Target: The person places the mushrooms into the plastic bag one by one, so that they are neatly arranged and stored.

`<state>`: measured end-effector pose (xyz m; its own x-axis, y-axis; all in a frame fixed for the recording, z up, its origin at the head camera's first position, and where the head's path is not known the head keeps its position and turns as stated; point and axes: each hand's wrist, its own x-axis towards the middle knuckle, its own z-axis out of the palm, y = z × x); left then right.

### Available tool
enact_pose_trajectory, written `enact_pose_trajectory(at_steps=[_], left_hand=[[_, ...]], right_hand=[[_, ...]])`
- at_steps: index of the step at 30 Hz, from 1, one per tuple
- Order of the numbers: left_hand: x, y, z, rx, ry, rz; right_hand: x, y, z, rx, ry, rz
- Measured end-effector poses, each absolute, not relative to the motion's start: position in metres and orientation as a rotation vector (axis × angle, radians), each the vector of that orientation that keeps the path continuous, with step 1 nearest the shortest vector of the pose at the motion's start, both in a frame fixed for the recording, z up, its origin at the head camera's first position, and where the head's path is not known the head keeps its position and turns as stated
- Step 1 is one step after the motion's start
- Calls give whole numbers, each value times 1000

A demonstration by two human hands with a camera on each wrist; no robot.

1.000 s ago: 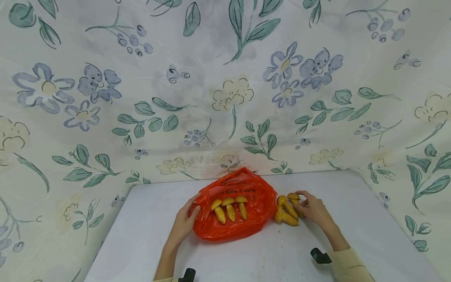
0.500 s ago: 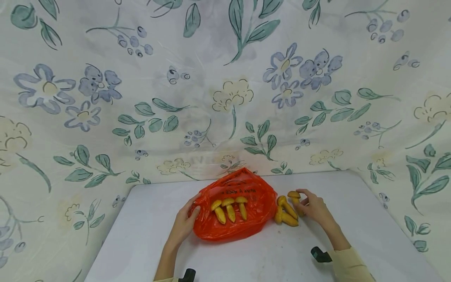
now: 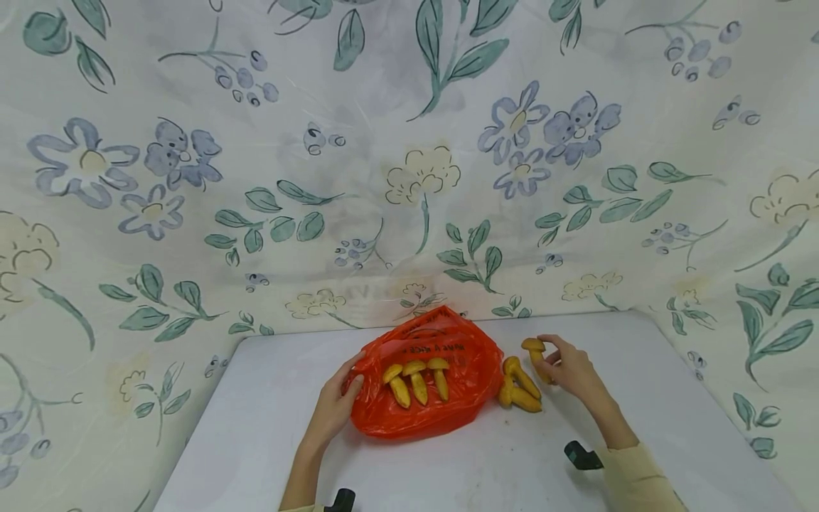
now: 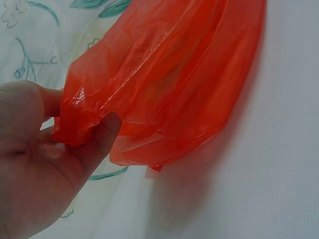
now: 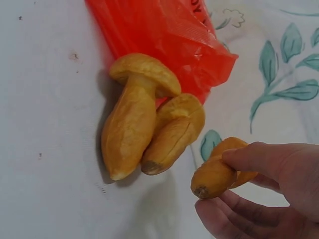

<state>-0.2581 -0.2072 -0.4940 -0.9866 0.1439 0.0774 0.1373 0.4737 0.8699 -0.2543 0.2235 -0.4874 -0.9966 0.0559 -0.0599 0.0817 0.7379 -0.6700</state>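
A red plastic bag (image 3: 467,398) lies on the white table with three yellow mushrooms (image 3: 419,384) side by side on it. At the bag's left edge my left hand (image 3: 335,398) pinches the plastic between thumb and fingers; the left wrist view shows the gathered red film (image 4: 149,84) in that grip. My right hand (image 3: 572,370) holds a mushroom (image 3: 534,352) by its stem, and in the right wrist view its stem end (image 5: 212,179) faces the camera. Two more mushrooms (image 5: 130,124) lie together on the table against the bag's right side, apart from the held one.
A white table (image 3: 448,476) spreads under everything. Behind it hangs a floral cloth (image 3: 409,178) that meets the table's back edge. Dark wrist-worn devices (image 3: 582,456) sit by both sleeves.
My right hand has risen a little with its mushroom, away from the two on the table. The left hand and the bag have stayed in place.
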Motion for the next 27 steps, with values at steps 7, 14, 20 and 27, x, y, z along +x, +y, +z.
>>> enact_pose_trajectory(at_steps=[7, 14, 20, 27], left_hand=[[-258, -207, -494, 256, 2700, 1589], [-258, -206, -493, 239, 2699, 1586], [-259, -206, -495, 232, 2687, 1584], [-259, -207, -496, 225, 2680, 1588]], right_hand=[[-258, 222, -480, 111, 2905, -1116], [-262, 217, -472, 94, 2903, -1132], [-267, 211, -463, 52, 2908, -1157], [-269, 204, -458, 13, 2931, -1150]])
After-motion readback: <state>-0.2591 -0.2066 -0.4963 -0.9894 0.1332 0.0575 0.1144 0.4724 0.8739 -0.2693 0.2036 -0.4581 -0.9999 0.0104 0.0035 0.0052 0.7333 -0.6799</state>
